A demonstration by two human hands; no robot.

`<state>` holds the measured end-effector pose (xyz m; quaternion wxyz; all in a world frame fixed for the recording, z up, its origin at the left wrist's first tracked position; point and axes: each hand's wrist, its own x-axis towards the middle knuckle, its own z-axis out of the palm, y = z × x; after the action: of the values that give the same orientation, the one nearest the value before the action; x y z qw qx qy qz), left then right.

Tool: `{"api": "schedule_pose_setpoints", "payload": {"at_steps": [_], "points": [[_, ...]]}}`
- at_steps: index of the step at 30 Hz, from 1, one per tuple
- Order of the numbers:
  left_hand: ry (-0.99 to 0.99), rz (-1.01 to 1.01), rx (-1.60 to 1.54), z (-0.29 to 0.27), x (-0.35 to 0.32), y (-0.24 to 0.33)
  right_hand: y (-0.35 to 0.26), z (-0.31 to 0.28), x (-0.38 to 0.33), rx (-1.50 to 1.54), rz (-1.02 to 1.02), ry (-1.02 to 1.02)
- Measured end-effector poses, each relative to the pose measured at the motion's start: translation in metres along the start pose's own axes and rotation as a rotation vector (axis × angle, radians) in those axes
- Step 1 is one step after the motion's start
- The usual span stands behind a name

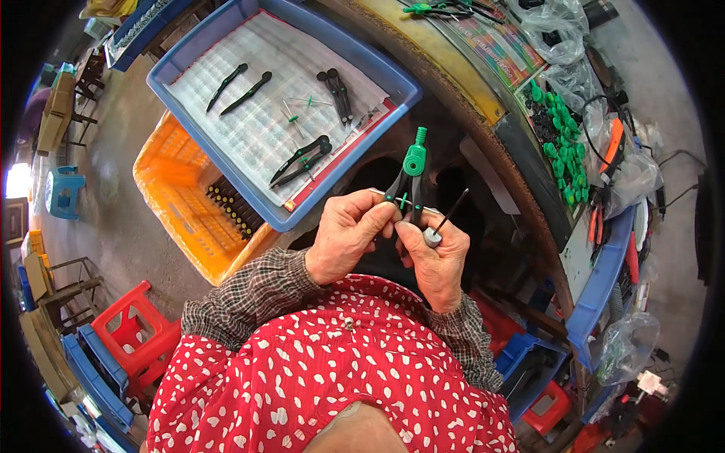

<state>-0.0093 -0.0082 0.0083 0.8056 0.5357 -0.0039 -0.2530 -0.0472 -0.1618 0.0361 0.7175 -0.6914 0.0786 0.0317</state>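
Note:
A drawing compass (414, 161) with a ribbed green top and black legs stands upright between my hands, its legs spread apart. A thin metal rod with a small green wheel crosses between the legs. On the left, my left hand (346, 232) is closed, thumb and fingers pinching the rod's end by the left leg. My right hand (438, 260) grips the right leg from below. A screwdriver (433, 238) with a pale round handle end is also tucked in that hand, its dark shaft pointing up to the right. The lower leg tips are hidden by my fingers.
At the upper left, a blue tray (283, 221) holds black compass legs (246, 93) and rods with green wheels (293, 118). Below it sits an orange crate (177, 166) containing dark pieces. Green compass tops (563, 143) lie piled on the right-hand bench. A red stool (140, 332) stands lower left.

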Motion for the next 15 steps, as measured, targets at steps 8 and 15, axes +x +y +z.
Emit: {"api": "schedule_pose_setpoints", "payload": {"at_steps": [8, 15], "points": [[-0.022, 0.027, 0.012, 0.0, -0.002, 0.005, -0.002, -0.003, 0.002, -0.04, 0.048, -0.007], [-0.255, -0.052, 0.222, -0.025, -0.011, 0.054, -0.034, -0.025, -0.004, -0.187, 0.018, -0.138]]}}
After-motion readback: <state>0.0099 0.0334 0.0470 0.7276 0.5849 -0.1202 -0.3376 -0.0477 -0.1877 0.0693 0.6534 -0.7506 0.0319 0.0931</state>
